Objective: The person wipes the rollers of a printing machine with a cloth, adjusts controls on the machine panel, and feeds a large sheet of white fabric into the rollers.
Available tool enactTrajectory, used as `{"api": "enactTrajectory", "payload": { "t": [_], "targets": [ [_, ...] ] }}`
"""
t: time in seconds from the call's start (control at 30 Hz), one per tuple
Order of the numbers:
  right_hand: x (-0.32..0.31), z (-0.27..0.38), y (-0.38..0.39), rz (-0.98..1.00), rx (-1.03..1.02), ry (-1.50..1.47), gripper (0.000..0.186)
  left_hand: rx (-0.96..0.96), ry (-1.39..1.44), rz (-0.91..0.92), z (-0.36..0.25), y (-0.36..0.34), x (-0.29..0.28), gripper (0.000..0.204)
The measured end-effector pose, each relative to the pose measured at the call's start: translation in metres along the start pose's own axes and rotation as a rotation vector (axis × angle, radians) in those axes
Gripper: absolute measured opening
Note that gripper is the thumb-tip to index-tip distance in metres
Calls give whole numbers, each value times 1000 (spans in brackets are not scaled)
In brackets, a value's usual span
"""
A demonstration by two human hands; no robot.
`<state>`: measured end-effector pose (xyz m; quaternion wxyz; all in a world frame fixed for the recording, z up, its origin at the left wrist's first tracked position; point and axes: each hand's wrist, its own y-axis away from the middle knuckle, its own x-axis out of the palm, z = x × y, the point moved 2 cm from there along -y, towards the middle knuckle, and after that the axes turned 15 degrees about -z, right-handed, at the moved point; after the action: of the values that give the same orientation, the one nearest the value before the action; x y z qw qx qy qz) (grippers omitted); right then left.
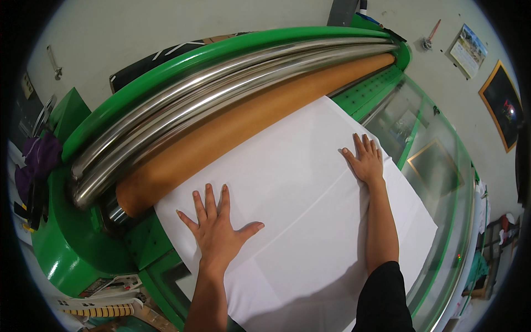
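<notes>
A large sheet of white fabric (296, 221) lies over the feed table of a green machine (97, 243). My left hand (218, 227) rests on the cloth at its lower left, fingers spread wide, just below an orange-brown roller (249, 130). Farther right, my right hand (368, 163) lies on the cloth near its right edge, fingers apart. Two polished steel rollers (221, 88) run above the orange one, under a curved green rail (238, 39). The cloth has a light diagonal crease.
A clear panel (428, 221) with green edges runs along the right. Purple cloth (36, 163) hangs at the machine's left end. A calendar (468, 50) and a framed dark board (500, 105) are on the wall. Assorted items (110, 310) lie at the lower left.
</notes>
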<state>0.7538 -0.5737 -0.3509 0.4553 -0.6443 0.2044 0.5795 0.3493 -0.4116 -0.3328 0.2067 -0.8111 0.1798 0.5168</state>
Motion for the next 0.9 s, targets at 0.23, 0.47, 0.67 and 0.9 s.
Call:
{"api": "enactTrajectory", "payload": {
  "t": [0.23, 0.47, 0.67, 0.9],
  "targets": [
    [6, -1, -1, -69, -3, 6, 90, 23, -10, 23, 1, 0, -2, 131],
    [-28, 21, -3, 67, -63, -85, 76, 39, 43, 43, 7, 0, -3, 141],
    [-11, 15, 0, 35, 44, -151, 76, 75, 55, 92, 0, 1, -12, 149],
    [-12, 3, 31, -16, -128, -109, 81, 137, 16, 201, 7, -2, -16, 160]
  ]
}}
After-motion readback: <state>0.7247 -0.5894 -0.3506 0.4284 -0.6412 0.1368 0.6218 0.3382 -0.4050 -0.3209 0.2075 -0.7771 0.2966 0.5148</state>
